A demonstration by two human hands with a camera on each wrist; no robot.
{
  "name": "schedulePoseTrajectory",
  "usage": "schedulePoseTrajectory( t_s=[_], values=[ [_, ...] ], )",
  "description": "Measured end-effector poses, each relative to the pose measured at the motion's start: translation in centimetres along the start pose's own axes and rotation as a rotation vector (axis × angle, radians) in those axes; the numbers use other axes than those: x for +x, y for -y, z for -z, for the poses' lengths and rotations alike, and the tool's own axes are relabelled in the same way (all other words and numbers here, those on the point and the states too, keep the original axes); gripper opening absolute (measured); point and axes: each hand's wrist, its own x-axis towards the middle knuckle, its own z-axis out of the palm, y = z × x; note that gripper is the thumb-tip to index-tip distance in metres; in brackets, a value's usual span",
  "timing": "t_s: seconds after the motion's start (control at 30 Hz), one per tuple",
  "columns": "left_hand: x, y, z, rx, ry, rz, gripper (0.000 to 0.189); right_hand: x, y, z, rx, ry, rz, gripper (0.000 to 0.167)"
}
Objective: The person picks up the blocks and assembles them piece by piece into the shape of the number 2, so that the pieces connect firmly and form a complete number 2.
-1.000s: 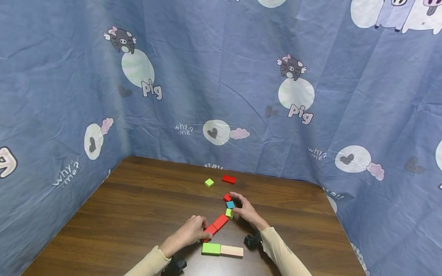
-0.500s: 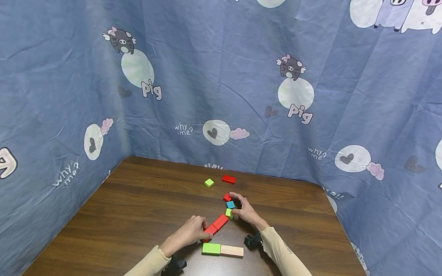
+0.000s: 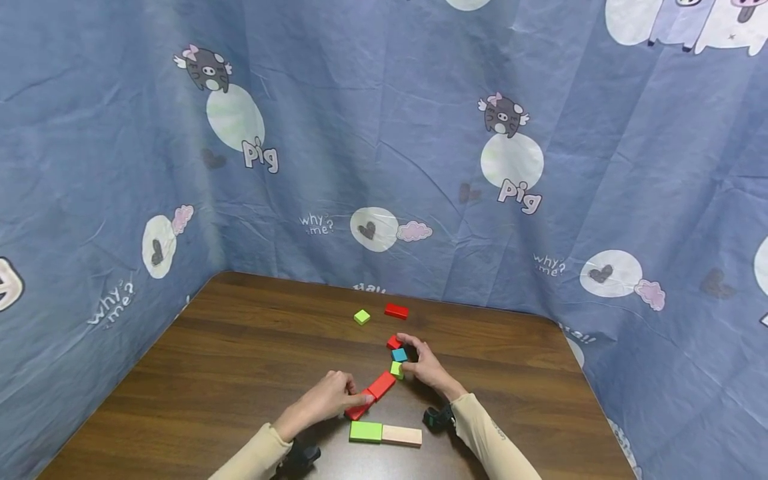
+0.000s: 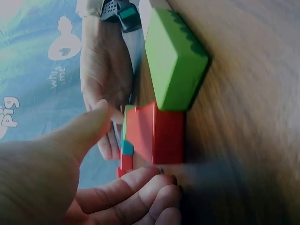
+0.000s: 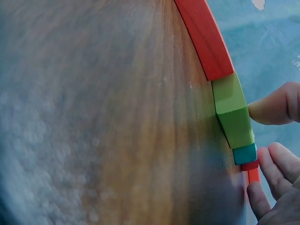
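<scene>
In the head view two red blocks, the nearer one (image 3: 358, 409) and the farther one (image 3: 381, 385), lie end to end on a slant. Beyond them run a light green cube (image 3: 397, 369), a blue cube (image 3: 399, 355) and a small red block (image 3: 393, 342). My left hand (image 3: 326, 401) hovers at the nearer red block, thumb over it; the left wrist view shows thumb and fingers spread apart around its end, apparently without a grip. My right hand (image 3: 427, 365) lies along the row's right side, thumb at the green cube, fingers extended near the small red block.
A bright green block (image 3: 365, 432) and a pale wooden block (image 3: 402, 436) lie end to end nearest the person. Farther back are another light green block (image 3: 361, 317) and a red block (image 3: 396, 311). A blue printed curtain (image 3: 336, 167) hangs behind the brown table (image 3: 240, 340).
My left hand has shifted slightly back and left and loosened from the nearer red block, whose near end now shows. The right hand stays nearly still; the head view has shifted slightly.
</scene>
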Motion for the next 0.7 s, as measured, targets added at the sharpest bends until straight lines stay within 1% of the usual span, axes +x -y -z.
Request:
schedulePoseTrajectory(
  t_s=[0.1,0.13,0.2,0.27,0.37,0.43,0.5,0.57,0.63,0.7],
  values=[
    [0.1,0.2,0.3,0.008,0.002,0.001,0.039,-0.1,0.3,-0.1,-0.015,-0.004,-0.008,0.069],
    [0.2,0.4,0.4,0.018,-0.003,-0.002,0.04,-0.2,0.5,-0.1,-0.019,-0.006,-0.008,0.068],
    [0.4,0.6,0.6,0.027,-0.013,0.013,0.039,-0.4,1.3,-0.1,-0.017,-0.007,-0.003,0.068],
    [0.7,0.9,0.8,0.045,-0.047,0.024,0.036,-0.6,2.3,0.1,-0.014,0.008,0.0,0.067],
    [1.2,1.4,0.9,0.069,-0.11,0.015,0.028,-1.0,3.6,0.4,-0.004,0.04,-0.002,0.067],
    [1.7,1.6,0.9,0.102,-0.148,-0.01,0.022,-1.0,3.8,0.5,-0.001,0.053,-0.009,0.066],
    [2.3,1.8,0.9,0.127,-0.166,-0.044,0.018,-0.9,3.3,0.4,0.0,0.049,-0.013,0.066],
    [2.9,1.8,1.0,0.139,-0.15,-0.061,0.015,-0.7,2.4,0.3,-0.008,0.036,-0.017,0.067],
    [3.7,2.0,1.1,0.134,-0.111,-0.069,0.012,-0.4,1.4,0.1,-0.026,0.021,-0.013,0.067],
    [4.6,2.1,1.2,0.095,-0.059,-0.075,0.01,-0.1,0.6,0.1,-0.04,0.013,-0.011,0.068]
  ],
)
